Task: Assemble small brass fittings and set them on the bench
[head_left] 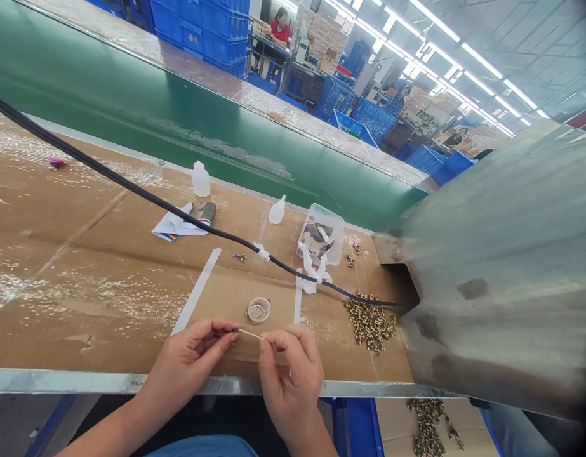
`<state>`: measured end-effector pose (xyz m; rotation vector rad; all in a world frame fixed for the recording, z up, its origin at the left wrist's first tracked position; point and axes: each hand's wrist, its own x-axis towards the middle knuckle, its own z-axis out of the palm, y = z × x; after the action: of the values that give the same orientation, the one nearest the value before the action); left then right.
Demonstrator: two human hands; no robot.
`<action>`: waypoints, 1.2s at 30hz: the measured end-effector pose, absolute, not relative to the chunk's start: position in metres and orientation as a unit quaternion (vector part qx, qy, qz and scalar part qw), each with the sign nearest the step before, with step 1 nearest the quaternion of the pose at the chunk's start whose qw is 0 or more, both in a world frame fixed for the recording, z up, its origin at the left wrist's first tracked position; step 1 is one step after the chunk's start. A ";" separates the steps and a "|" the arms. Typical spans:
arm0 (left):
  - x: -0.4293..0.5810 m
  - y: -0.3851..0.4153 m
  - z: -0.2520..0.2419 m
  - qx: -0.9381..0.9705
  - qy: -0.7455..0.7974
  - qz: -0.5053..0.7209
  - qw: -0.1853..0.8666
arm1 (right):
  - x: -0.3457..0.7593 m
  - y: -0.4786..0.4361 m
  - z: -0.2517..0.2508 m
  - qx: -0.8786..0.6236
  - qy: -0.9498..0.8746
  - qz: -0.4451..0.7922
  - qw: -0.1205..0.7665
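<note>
blue cloth sits closest to me, below and between the wrists, cut off by the bottom edge. just past it i have both hands over the near edge of the cardboard-covered bench. my left hand has thumb and forefinger pinched on a small dark piece at their tips; my right hand grips a thin wooden stick between thumb and forefinger. the stick's long axis runs nearly sideways from right fingertips to left, its left end slightly farther from the body and pointing at the dark piece. i can't tell whether the two touch or are joined; fingertips cover much of the piece, and the stick's right end disappears into the grip. beyond the gap between the hands stands a small clear dish. right of the right hand, a little farther out, lies a heap of tiny pieces, too small for me to make out singly. ahead of both hands a black cable crosses, with a clear tub past it, then a green belt and blue crates.
</note>
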<state>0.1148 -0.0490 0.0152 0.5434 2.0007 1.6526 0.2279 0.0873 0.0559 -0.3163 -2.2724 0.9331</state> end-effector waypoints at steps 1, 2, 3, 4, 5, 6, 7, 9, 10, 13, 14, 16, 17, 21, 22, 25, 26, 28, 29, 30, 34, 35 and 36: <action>0.115 -0.049 0.015 0.199 0.732 0.605 0.241 | 0.228 0.087 0.056 -0.120 -0.868 0.358 0.322; 0.115 -0.048 0.015 0.200 0.733 0.605 0.239 | 0.227 0.087 0.056 -0.120 -0.869 0.360 0.317; 0.115 -0.048 0.016 0.200 0.733 0.605 0.238 | 0.227 0.087 0.056 -0.120 -0.869 0.363 0.313; 0.115 -0.049 0.015 0.200 0.733 0.605 0.238 | 0.227 0.087 0.057 -0.122 -0.868 0.367 0.311; 0.115 -0.049 0.015 0.199 0.732 0.607 0.239 | 0.227 0.088 0.057 -0.126 -0.865 0.372 0.312; 0.115 -0.049 0.015 0.198 0.729 0.608 0.242 | 0.226 0.090 0.057 -0.131 -0.862 0.375 0.316; 0.116 -0.049 0.014 0.198 0.726 0.610 0.246 | 0.226 0.092 0.058 -0.137 -0.858 0.376 0.322; 0.115 -0.049 0.013 0.201 0.724 0.611 0.250 | 0.223 0.097 0.057 -0.153 -0.857 0.362 0.334; 0.115 -0.049 0.013 0.203 0.725 0.609 0.251 | 0.222 0.100 0.057 -0.160 -0.860 0.348 0.338; 0.114 -0.047 0.014 0.210 0.728 0.601 0.254 | 0.217 0.107 0.054 -0.172 -0.876 0.300 0.336; 0.114 -0.047 0.015 0.210 0.729 0.600 0.256 | 0.215 0.109 0.052 -0.172 -0.881 0.288 0.332; 0.114 -0.047 0.015 0.210 0.727 0.600 0.259 | 0.213 0.110 0.050 -0.171 -0.890 0.273 0.323; 0.114 -0.047 0.015 0.209 0.726 0.601 0.261 | 0.212 0.111 0.049 -0.171 -0.892 0.269 0.319; 0.115 -0.050 0.010 0.205 0.719 0.605 0.274 | 0.211 0.111 0.048 -0.165 -0.895 0.270 0.315; 0.115 -0.051 0.009 0.205 0.718 0.604 0.277 | 0.211 0.111 0.049 -0.166 -0.892 0.274 0.318; 0.116 -0.053 0.008 0.214 0.724 0.593 0.281 | 0.213 0.112 0.054 -0.185 -0.871 0.314 0.331; 0.116 -0.053 0.009 0.221 0.726 0.587 0.281 | 0.214 0.112 0.056 -0.193 -0.859 0.338 0.332; 0.115 -0.053 0.010 0.236 0.729 0.577 0.280 | 0.216 0.112 0.061 -0.202 -0.837 0.392 0.322; 0.115 -0.053 0.010 0.242 0.730 0.574 0.281 | 0.217 0.111 0.064 -0.201 -0.830 0.416 0.314; 0.115 -0.053 0.011 0.245 0.729 0.574 0.282 | 0.217 0.111 0.066 -0.199 -0.825 0.434 0.304; 0.115 -0.051 0.012 0.241 0.720 0.585 0.285 | 0.217 0.107 0.068 -0.187 -0.820 0.464 0.279; 0.115 -0.051 0.013 0.240 0.718 0.587 0.285 | 0.216 0.106 0.068 -0.187 -0.820 0.464 0.277; 0.115 -0.051 0.014 0.240 0.718 0.588 0.285 | 0.216 0.106 0.067 -0.187 -0.821 0.464 0.275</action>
<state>0.1146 -0.0506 0.0136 0.6430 1.9200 1.5730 0.2158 0.1059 0.0668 -0.5023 -2.2081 1.2460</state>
